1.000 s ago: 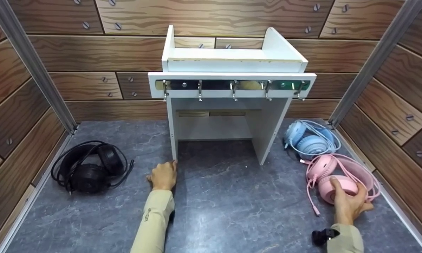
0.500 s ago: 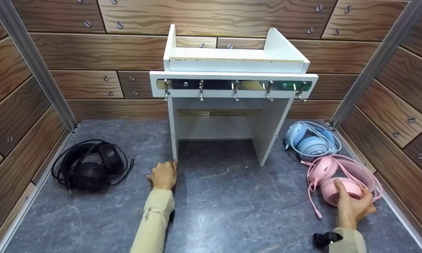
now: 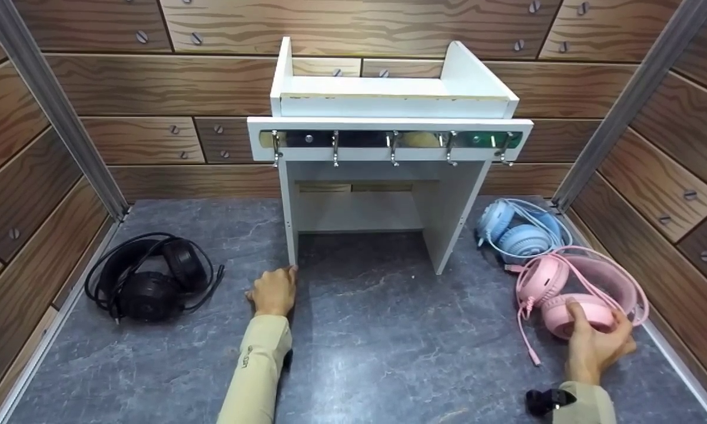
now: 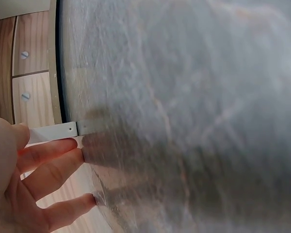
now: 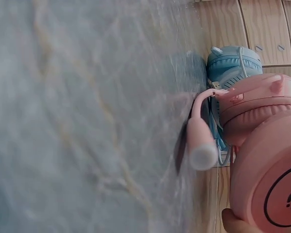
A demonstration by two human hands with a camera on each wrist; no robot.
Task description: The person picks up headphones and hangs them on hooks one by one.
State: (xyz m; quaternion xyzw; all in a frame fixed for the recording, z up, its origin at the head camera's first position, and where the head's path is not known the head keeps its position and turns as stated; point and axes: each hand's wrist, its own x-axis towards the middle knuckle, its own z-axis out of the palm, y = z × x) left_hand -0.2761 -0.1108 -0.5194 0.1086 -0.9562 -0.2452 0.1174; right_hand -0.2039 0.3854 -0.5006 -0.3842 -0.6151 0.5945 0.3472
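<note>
At the right of the head view, the right hand (image 3: 599, 347) grips the near ear cup of the pink headphones (image 3: 580, 312), thumb over the cup. In the right wrist view the pink headphones (image 5: 266, 170) fill the right side, with a fingertip at the cup's lower edge. The left hand (image 3: 274, 292) touches the foot of the left side panel of a white rack (image 3: 289, 235). Seen from the left wrist, the left hand (image 4: 43, 179) pinches the panel end (image 4: 58, 132) between thumb and index finger, the other fingertips on the grey surface.
Blue headphones (image 3: 524, 232) lie behind the pink ones and close to them. Black headphones (image 3: 153, 280) with a looped cable lie at the left. Several metal hooks line the rack's front bar (image 3: 365, 154). Wood-patterned walls (image 3: 176, 88) enclose the grey surface (image 3: 359, 341).
The right hand and the pink headphones have shifted slightly to the right and the headphones look a little raised. The left hand keeps its place at the rack's panel.
</note>
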